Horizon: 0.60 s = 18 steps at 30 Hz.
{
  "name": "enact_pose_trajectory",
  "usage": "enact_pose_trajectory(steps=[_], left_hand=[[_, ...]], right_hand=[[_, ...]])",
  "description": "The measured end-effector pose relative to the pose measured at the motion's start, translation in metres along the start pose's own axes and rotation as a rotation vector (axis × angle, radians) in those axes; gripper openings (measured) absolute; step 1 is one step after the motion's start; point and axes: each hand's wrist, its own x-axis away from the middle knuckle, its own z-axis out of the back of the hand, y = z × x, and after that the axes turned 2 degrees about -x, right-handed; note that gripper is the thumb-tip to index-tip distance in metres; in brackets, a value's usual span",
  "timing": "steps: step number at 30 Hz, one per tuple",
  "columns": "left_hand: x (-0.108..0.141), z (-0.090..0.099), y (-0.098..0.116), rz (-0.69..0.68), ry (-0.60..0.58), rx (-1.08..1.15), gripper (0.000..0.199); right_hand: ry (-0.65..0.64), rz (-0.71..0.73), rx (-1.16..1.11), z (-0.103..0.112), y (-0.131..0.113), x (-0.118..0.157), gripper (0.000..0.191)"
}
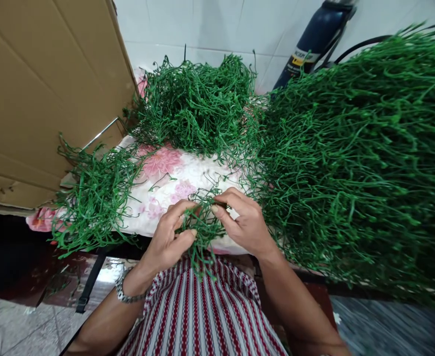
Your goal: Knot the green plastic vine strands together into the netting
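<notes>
A small bunch of thin green stems hangs between my two hands, low over the near edge of a flowered cloth. My left hand is closed around the bunch from the left, thumb across it. On the other side, my right hand pinches at the tops of the stems with thumb and forefinger. The stems have small forked tips; whether they are real or plastic I cannot tell. My palms hide part of the bunch.
A loose pile of similar stems lies at the left, another heap at the back, and a very large mass fills the right. A cardboard box stands at the left. A dark blue cylinder leans near the tiled wall.
</notes>
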Motion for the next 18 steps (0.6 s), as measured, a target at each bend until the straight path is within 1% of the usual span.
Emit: enact_pose_trajectory(steps=[1,3,6,8,10,12,14,15,16,18], left_hand=[[-0.001,0.0,0.002,-0.006,0.01,0.034,0.032],[-0.005,0.0,0.008,-0.01,0.044,0.03,0.027],[-0.012,-0.003,0.015,0.034,0.126,-0.087,0.011],[-0.017,-0.006,0.016,0.07,0.155,-0.111,0.004],[-0.02,-0.007,0.012,0.072,0.217,-0.057,0.003],[-0.024,-0.005,0.006,0.017,0.341,0.071,0.005],[-0.028,-0.002,0.0,-0.073,0.446,0.225,0.008],[-0.03,-0.002,-0.001,-0.098,0.457,0.285,0.009],[-0.033,-0.001,-0.001,-0.105,0.444,0.325,0.011],[-0.039,0.0,0.001,-0.074,0.421,0.359,0.013]], right_hand=[[0.026,0.017,0.03,-0.003,0.0,0.001,0.013],[0.034,0.079,0.085,-0.007,0.002,0.001,0.012],[0.051,0.18,0.159,-0.01,0.004,0.0,0.011],[0.087,0.227,0.199,-0.01,0.005,0.0,0.01],[0.124,0.248,0.217,-0.008,0.007,0.002,0.011],[0.172,0.235,0.228,-0.007,0.011,0.005,0.014],[0.211,0.183,0.274,-0.005,0.018,0.009,0.017],[0.226,0.148,0.305,-0.005,0.022,0.011,0.018],[0.232,0.112,0.328,-0.004,0.026,0.012,0.019],[0.213,0.054,0.335,-0.003,0.03,0.014,0.023]])
